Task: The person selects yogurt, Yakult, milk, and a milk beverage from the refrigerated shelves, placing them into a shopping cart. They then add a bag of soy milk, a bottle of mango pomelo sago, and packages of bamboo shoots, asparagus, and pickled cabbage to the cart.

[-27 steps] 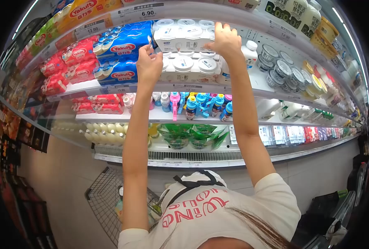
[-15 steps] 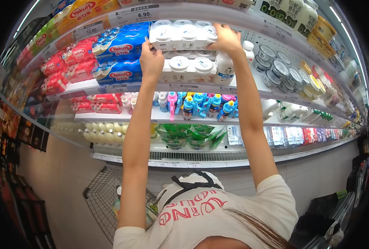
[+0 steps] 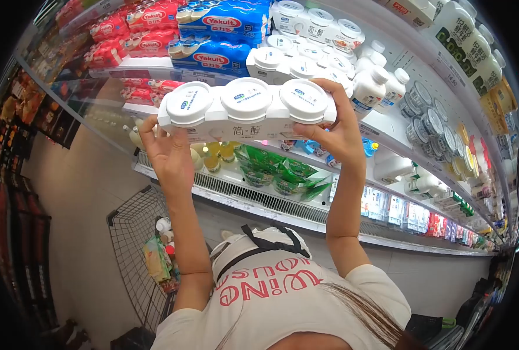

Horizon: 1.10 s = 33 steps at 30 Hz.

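The left hand [image 3: 171, 160] and right hand [image 3: 342, 140] have their fingers [image 3: 147, 133] clasped around opposite ends of a white three-cup yogurt pack [image 3: 245, 125], in the air before a shelf [image 3: 367, 129] carrying blue Yakult packs [image 3: 210, 60].

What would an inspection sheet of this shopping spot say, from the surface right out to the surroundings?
Surface: white store shelf, well stocked
Job's things: white three-cup pack, held up in front of the shelf, lids in view
Clutter: blue Yakult packs, similar white packs and white bottles, crowded together
Hands: left hand holds the pack's left end; right hand holds its right end
Cables: nothing seen
Surroundings: wire shopping cart with goods inside, on a pale floor
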{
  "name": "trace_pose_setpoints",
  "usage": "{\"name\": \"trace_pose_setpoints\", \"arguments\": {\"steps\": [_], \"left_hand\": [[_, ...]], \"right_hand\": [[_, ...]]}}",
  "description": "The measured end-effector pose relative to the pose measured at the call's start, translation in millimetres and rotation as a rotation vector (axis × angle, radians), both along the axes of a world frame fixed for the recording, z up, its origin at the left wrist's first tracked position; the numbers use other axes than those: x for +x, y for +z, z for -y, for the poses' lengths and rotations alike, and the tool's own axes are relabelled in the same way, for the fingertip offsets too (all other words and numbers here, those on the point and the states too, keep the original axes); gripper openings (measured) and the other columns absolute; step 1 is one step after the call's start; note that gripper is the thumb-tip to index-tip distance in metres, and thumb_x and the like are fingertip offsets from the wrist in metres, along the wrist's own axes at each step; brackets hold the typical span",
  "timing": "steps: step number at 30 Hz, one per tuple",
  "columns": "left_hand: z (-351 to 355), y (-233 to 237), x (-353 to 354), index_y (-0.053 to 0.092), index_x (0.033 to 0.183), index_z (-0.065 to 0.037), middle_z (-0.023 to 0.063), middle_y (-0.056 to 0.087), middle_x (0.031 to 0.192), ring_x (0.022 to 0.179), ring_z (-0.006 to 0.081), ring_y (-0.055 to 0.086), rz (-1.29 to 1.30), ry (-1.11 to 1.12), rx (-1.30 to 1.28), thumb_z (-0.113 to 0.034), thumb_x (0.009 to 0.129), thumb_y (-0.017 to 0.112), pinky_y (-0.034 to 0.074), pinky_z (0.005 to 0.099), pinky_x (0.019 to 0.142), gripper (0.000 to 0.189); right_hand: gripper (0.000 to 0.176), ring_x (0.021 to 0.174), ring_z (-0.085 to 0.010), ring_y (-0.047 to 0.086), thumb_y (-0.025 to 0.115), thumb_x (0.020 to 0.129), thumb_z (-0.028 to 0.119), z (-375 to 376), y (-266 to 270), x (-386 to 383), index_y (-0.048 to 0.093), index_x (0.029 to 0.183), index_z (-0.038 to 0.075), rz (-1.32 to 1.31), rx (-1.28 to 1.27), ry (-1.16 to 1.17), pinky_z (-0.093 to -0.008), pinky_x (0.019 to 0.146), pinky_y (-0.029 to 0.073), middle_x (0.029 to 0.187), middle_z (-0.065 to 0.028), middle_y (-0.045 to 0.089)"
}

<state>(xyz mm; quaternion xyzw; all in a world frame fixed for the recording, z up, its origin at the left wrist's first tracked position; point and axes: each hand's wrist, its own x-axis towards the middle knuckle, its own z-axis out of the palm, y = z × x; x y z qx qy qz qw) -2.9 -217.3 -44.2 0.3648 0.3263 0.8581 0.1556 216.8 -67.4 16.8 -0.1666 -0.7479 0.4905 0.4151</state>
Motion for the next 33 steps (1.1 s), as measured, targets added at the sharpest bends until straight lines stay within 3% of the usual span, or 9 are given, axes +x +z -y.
{"name": "trace_pose_setpoints", "arguments": {"steps": [2, 6, 8, 10, 11, 15, 27, 33], "left_hand": [[37.4, -9.5, -0.5, 0.038, 0.123, -0.009, 0.0123, 0.050, 0.122, 0.113, 0.0192, 0.049, 0.180, 0.024, -0.090, -0.004, 0.090, 0.059, 0.039, 0.0349, 0.097, 0.039], [103.8, -22.0, 6.7, 0.038, 0.124, -0.006, 0.0138, 0.052, 0.120, 0.111, 0.0210, 0.052, 0.468, 0.174, -0.370, -0.010, 0.091, 0.059, 0.044, 0.0393, 0.091, 0.039], [134.4, -25.2, 4.7, 0.038, 0.125, -0.006, 0.0144, 0.052, 0.121, 0.113, 0.0240, 0.052, 0.456, 0.190, -0.406, -0.014, 0.094, 0.055, 0.044, 0.0451, 0.091, 0.037], [155.6, -24.3, 5.8, 0.040, 0.126, -0.006, 0.0149, 0.050, 0.123, 0.119, 0.0273, 0.049, 0.439, 0.179, -0.379, -0.017, 0.096, 0.051, 0.041, 0.0522, 0.096, 0.034], [161.4, -24.9, 9.8, 0.038, 0.128, -0.005, 0.0170, 0.049, 0.125, 0.121, 0.0289, 0.047, 0.420, 0.199, -0.374, -0.018, 0.096, 0.050, 0.040, 0.0529, 0.098, 0.037], [173.5, -23.0, 22.3, 0.037, 0.128, -0.005, 0.0123, 0.052, 0.118, 0.112, 0.0235, 0.053, 0.456, 0.278, -0.350, -0.015, 0.096, 0.052, 0.045, 0.0425, 0.091, 0.037], [185.0, -33.6, 27.9, 0.031, 0.134, -0.005, 0.0153, 0.050, 0.120, 0.108, 0.0220, 0.054, 0.546, 0.307, -0.319, -0.014, 0.090, 0.062, 0.049, 0.0392, 0.087, 0.054], [227.1, -80.6, 42.8, 0.030, 0.141, -0.005, 0.0173, 0.047, 0.125, 0.114, 0.0224, 0.051, 0.701, 0.323, -0.443, -0.011, 0.086, 0.066, 0.048, 0.0359, 0.090, 0.066]], "right_hand": [[0.060, 0.105, -0.0157, 0.055, 0.078, 0.072, 0.009, 18.7, -32.5, -23.3, 0.047, 0.123, 0.003, -0.087, -0.177, 0.087, -0.0283, 0.087, 0.047, 0.112, -0.0092, 0.057], [0.043, 0.098, -0.0117, 0.055, 0.065, 0.089, 0.023, 55.9, -71.2, -61.3, 0.047, 0.123, 0.004, -0.045, -0.450, 0.223, -0.0246, 0.081, 0.046, 0.101, -0.0047, 0.059], [0.039, 0.092, -0.0094, 0.053, 0.057, 0.094, 0.032, 65.0, -84.0, -71.8, 0.048, 0.122, 0.005, 0.019, -0.472, 0.264, -0.0230, 0.077, 0.045, 0.095, -0.0026, 0.058], [0.041, 0.086, -0.0072, 0.050, 0.048, 0.098, 0.040, 67.1, -91.2, -80.0, 0.049, 0.120, 0.006, 0.094, -0.400, 0.289, -0.0217, 0.073, 0.043, 0.089, -0.0010, 0.056], [0.052, 0.080, -0.0070, 0.047, 0.035, 0.099, 0.051, 71.3, -96.5, -86.1, 0.050, 0.119, 0.006, 0.048, -0.337, 0.284, -0.0217, 0.071, 0.041, 0.087, -0.0018, 0.054], [0.071, 0.081, -0.0109, 0.051, 0.019, 0.096, 0.062, 76.3, -97.8, -96.8, 0.051, 0.119, 0.003, 0.126, -0.455, 0.266, -0.0249, 0.074, 0.043, 0.090, -0.0062, 0.056], [0.066, 0.089, -0.0143, 0.060, 0.025, 0.098, 0.058, 84.4, -99.6, -111.0, 0.053, 0.117, 0.001, 0.172, -0.606, 0.296, -0.0273, 0.080, 0.050, 0.099, -0.0105, 0.062], [0.059, 0.089, -0.0158, 0.062, 0.027, 0.100, 0.050, 95.6, -133.0, -133.3, 0.052, 0.120, 0.000, 0.354, -0.644, 0.441, -0.0275, 0.079, 0.051, 0.102, -0.0121, 0.062]]}}
